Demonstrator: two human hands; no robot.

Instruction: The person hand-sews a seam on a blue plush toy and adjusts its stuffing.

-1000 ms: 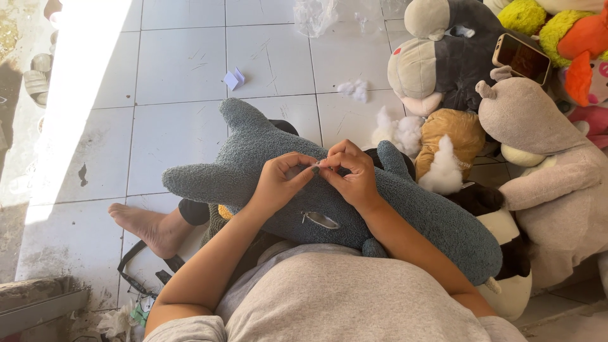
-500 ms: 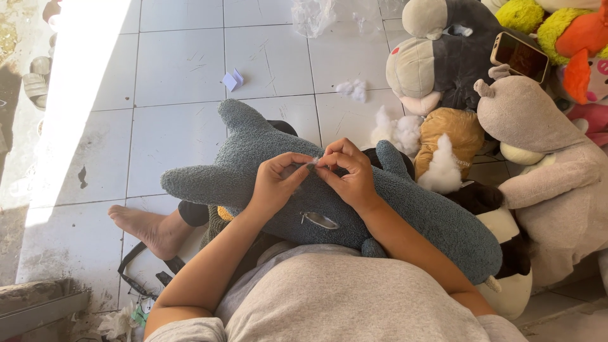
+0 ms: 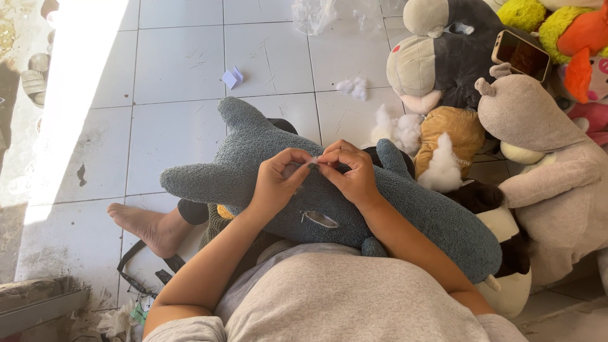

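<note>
A large blue-grey plush shark (image 3: 411, 212) lies across my lap, tail to the upper left. My left hand (image 3: 277, 181) and my right hand (image 3: 349, 173) meet on its back, fingertips pinched together at one spot on the fabric. A small bit of white stuffing shows between the fingertips. Whether a needle is held there is too small to tell. A metal-looking oval piece (image 3: 320, 219) sits on the shark's side just below my hands.
A pile of plush toys stands at the right: a grey-and-cream one (image 3: 437, 54), a beige one (image 3: 557, 164), a tan one (image 3: 451, 136). A phone (image 3: 520, 57) rests on them. White stuffing tufts (image 3: 354, 88) and a folded paper (image 3: 233, 78) lie on the tile floor. My bare foot (image 3: 145, 228) is at the left.
Both hands have shifted very slightly on the shark's back, fingertips still pinched together. Nothing else has moved.
</note>
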